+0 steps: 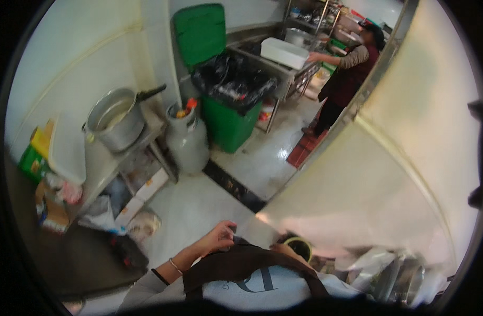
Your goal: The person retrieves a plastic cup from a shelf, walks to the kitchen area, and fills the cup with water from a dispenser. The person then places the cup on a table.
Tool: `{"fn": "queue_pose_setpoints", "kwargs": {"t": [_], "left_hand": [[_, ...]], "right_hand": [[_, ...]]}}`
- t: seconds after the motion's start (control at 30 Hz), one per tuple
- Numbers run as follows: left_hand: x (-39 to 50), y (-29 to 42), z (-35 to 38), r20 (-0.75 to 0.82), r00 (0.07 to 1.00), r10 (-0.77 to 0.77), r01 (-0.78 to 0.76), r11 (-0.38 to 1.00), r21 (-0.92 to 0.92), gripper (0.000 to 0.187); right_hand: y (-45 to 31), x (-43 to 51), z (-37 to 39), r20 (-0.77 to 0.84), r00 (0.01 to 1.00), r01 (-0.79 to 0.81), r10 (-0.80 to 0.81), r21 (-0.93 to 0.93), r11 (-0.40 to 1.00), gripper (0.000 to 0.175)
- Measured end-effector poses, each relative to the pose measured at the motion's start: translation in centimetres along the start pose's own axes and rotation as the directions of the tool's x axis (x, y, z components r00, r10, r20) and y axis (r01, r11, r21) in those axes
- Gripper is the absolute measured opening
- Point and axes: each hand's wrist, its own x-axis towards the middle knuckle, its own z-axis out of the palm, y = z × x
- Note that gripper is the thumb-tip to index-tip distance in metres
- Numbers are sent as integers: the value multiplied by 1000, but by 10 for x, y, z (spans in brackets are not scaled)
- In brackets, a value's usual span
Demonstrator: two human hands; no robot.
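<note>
My left hand [219,237] is in front of my dark brown apron [233,264], its fingers curled together. Something pale and translucent shows at the fingers, too blurred to name. A bracelet and a black band circle that wrist. My right hand [283,249] shows only in part beyond the apron's edge, and what its fingers do is hidden. Right beside it is a dark round container [299,249] with a yellow-green rim; whether the hand touches it I cannot tell.
At left, a pressure cooker pot [115,118] stands on a counter. Past it are a gas cylinder [187,142] and a lidded green bin [229,126] lined with black plastic. Beyond the doorway a person [356,67] touches a white tub [285,53]. Plastic bags [375,268] lie at lower right.
</note>
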Motion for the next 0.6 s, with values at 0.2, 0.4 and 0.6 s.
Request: {"fn": "queue_pose_setpoints", "kwargs": {"t": [0.2,0.4,0.6], "left_hand": [[132,49,-93,-45,997,62,-65,996,-61,57],[255,121,-170,-103,994,-45,32,992,-123,52],[431,152,-221,242,970,-21,-66,936,346,63]], "right_hand": [[17,157,-23,40,996,85,-80,-146,986,36],[-97,223,-160,-121,990,124,-78,431,894,31],[-130,287,-274,-434,860,247,268,814,525,35]]}}
